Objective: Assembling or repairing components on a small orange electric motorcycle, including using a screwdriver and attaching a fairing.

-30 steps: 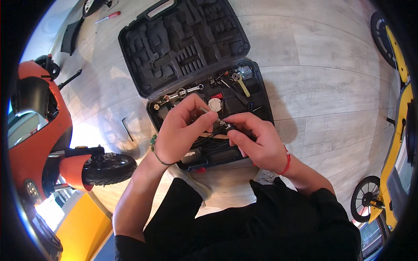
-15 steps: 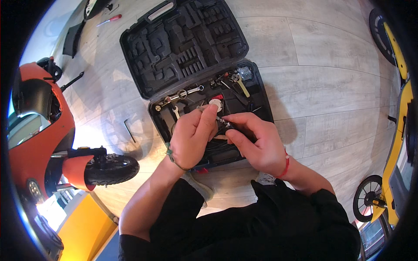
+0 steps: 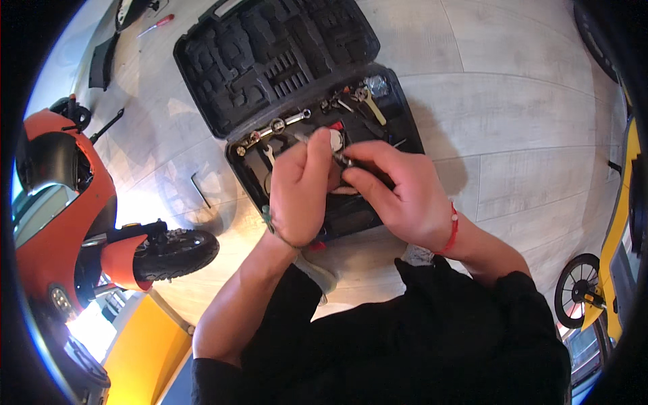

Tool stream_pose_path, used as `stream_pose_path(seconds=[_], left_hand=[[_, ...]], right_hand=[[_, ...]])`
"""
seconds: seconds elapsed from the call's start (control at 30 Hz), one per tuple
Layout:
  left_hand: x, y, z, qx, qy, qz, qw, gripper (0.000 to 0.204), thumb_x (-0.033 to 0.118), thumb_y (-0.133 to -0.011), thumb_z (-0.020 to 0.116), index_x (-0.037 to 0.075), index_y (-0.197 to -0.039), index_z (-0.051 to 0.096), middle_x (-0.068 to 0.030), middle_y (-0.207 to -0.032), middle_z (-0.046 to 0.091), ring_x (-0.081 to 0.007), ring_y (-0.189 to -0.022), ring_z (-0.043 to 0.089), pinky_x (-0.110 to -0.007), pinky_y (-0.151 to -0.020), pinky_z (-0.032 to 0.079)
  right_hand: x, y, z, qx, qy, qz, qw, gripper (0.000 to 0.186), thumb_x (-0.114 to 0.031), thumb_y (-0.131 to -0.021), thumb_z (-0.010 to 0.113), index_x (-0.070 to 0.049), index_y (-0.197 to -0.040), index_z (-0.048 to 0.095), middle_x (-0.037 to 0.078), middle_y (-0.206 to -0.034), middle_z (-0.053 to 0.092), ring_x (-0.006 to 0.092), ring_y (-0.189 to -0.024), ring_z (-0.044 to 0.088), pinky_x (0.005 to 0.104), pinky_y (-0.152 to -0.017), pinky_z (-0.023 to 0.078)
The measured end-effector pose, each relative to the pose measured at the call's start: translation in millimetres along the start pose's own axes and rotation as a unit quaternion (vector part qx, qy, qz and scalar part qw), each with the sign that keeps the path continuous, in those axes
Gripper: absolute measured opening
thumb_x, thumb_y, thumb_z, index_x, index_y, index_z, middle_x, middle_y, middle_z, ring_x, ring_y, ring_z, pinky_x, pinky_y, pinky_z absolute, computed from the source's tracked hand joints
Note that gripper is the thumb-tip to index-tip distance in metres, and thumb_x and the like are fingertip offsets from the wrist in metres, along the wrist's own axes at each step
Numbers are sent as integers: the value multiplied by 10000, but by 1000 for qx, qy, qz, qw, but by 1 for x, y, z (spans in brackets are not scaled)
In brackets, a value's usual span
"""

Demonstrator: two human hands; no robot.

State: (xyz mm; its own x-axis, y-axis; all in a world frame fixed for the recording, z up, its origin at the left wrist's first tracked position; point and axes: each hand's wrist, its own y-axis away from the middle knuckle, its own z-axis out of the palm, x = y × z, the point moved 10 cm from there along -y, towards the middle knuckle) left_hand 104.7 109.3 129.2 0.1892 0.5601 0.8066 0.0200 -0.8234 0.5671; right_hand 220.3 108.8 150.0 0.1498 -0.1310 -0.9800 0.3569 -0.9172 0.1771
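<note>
Both of my hands are closed around a slim metal piece (image 3: 343,161) with a small fitting, above an open black tool case (image 3: 408,119). My left hand (image 3: 302,192) grips one end, thumb pointing up and covering much of it. My right hand (image 3: 398,192) pinches the other end between thumb and fingers; its exact shape is too small to make out. Behind them in the case are silver wrenches (image 3: 293,119), an open-end wrench (image 3: 269,154), a pale-handled tool (image 3: 374,108), a white disc (image 3: 335,138) and a red piece (image 3: 336,125).
An orange scooter (image 3: 71,189) stands at my left, above a yellow panel (image 3: 135,337). A yellow wheeled frame (image 3: 614,243) is at my right. A hex key (image 3: 201,190), a red screwdriver (image 3: 163,21) and a black curved part (image 3: 101,64) lie on the wooden floor (image 3: 513,135).
My hands have risen in the picture, and my left hand has turned more upright, its thumb now further over the metal piece. The case also sits higher in view.
</note>
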Motion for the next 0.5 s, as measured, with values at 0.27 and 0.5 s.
stream_pose_path(seconds=[0.27, 0.5], left_hand=[[-10, -28, -2, 4, -4, 3, 1000, 365, 369, -890, 460, 106, -639, 485, 55, -534, 388, -46, -457, 323, -209, -427, 231], [-56, -27, 7, -82, -80, -76, 991, 436, 417, -907, 362, 111, -605, 436, 43, -507, 354, -72, -451, 303, -232, -431, 220]], right_hand=[[-5, -14, -2, 90, 127, -91, 984, 150, -134, -826, 517, -17, -919, 511, 192, -725, 582, 353, -643, 580, 411, -547, 459], [41, -10, 10, 6, 55, 34, 998, 187, -163, -819, 540, -15, -932, 527, 200, -776, 594, 368, -722, 581, 406, -607, 462]])
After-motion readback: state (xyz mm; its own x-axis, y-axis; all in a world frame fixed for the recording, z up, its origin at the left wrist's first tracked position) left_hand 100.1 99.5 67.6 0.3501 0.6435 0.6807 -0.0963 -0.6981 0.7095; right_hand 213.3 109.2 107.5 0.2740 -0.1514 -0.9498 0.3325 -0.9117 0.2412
